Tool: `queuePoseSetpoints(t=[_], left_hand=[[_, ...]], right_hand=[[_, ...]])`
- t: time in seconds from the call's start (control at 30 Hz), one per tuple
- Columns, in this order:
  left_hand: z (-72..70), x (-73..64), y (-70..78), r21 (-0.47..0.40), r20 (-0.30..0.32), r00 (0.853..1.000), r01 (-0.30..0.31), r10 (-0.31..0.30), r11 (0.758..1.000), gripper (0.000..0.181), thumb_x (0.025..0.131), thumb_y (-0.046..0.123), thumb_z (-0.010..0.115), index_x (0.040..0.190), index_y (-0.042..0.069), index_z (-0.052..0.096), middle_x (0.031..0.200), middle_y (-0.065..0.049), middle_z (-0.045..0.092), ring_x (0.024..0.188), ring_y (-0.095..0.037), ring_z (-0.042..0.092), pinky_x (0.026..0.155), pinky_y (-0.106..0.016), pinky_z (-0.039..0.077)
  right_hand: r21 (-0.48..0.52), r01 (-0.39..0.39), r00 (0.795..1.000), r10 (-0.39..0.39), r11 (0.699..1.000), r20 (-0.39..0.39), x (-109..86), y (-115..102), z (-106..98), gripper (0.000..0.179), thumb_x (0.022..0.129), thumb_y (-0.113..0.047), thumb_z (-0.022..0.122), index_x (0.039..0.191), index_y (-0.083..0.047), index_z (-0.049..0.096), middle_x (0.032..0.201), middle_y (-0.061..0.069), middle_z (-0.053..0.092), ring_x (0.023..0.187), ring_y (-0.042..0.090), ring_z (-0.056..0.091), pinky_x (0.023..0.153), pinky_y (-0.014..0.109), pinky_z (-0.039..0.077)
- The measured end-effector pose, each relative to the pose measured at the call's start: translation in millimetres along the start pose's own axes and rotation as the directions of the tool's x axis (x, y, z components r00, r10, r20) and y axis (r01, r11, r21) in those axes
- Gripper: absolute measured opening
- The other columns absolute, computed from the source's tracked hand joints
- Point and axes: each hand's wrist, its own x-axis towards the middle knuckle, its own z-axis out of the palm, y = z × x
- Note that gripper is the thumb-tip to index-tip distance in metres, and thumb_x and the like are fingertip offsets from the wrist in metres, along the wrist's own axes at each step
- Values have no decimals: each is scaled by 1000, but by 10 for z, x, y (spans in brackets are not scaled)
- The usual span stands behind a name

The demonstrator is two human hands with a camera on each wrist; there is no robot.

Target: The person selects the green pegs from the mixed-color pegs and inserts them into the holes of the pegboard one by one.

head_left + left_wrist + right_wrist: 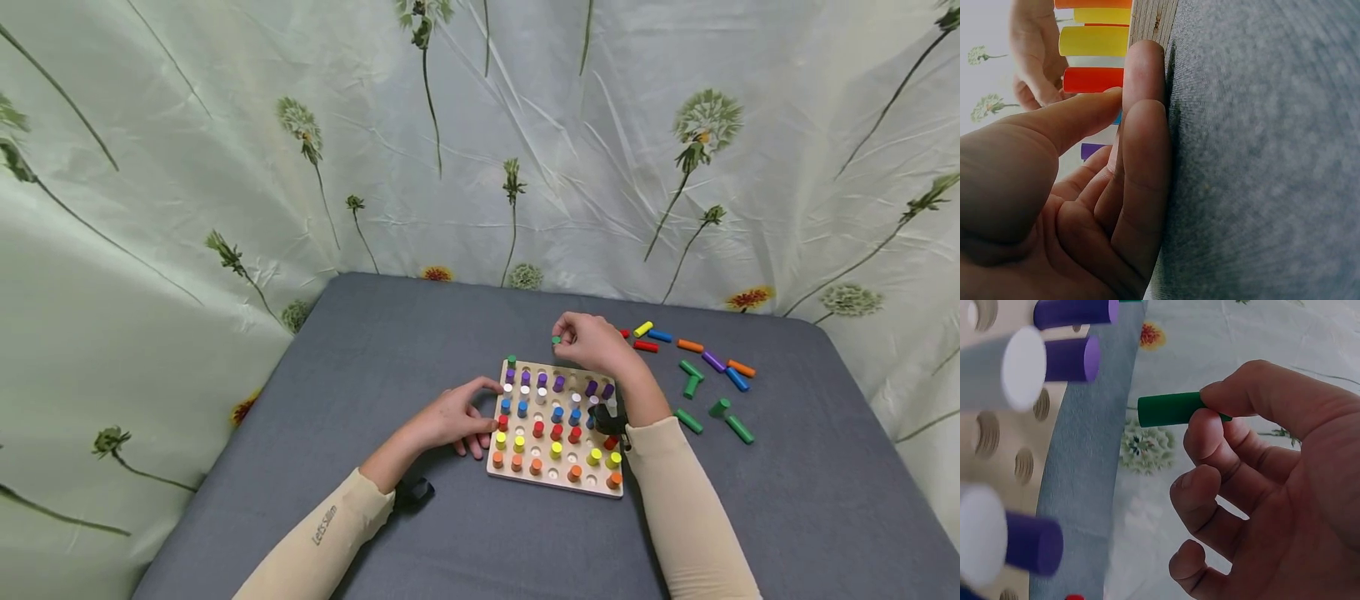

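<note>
A wooden pegboard [555, 485] lies on the table, with rows of upright pegs in orange, yellow, red, blue, white and purple. One green peg [512, 362] stands at its far left corner. Some holes have no peg. My left hand [448, 417] holds the board's left edge, thumb at the top by a red peg [1092, 80], other fingers along the side. Beyond the far edge, my right hand [594, 342] pinches a green peg [1169, 409] between thumb and index finger, above the board's level. The right wrist hides part of the board's right side.
Right of the board, loose green pegs [688, 421] lie scattered, with one green peg [719, 407] upright. Behind them lie loose red, yellow, blue, orange and purple pegs [713, 361]. A floral curtain [480, 167] hangs behind the grey table [390, 333].
</note>
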Motion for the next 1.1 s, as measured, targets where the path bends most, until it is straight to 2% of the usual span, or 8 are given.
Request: queuePoseSetpoints(t=[0.47,0.9,1.1], left_hand=[[1,-4,18,1,2,1000,-20,20,1000,50,102,19,72,147,27,52,72,-6,76,55,-16,73,48,-31,56],[3,-7,26,-1,1,1000,-9,9,1000,50,102,19,72,147,28,52,72,-6,76,55,-15,72,46,-30,55],[2,-6,15,-8,4,1000,-11,11,1000,50,102,19,72,147,28,52,72,-7,76,55,-16,72,46,-30,55]], right_hand=[[-62,16,996,-11,998,92,169,-131,171,18,95,-13,66,113,-8,69,94,6,69,75,17,58,71,32,45],[-49,26,982,-17,998,188,234,-196,254,18,98,-11,65,116,-6,68,93,6,67,74,18,57,71,32,46],[-57,33,978,-20,998,209,268,-178,300,16,99,-11,66,114,-7,69,91,6,67,72,17,57,70,31,46]])
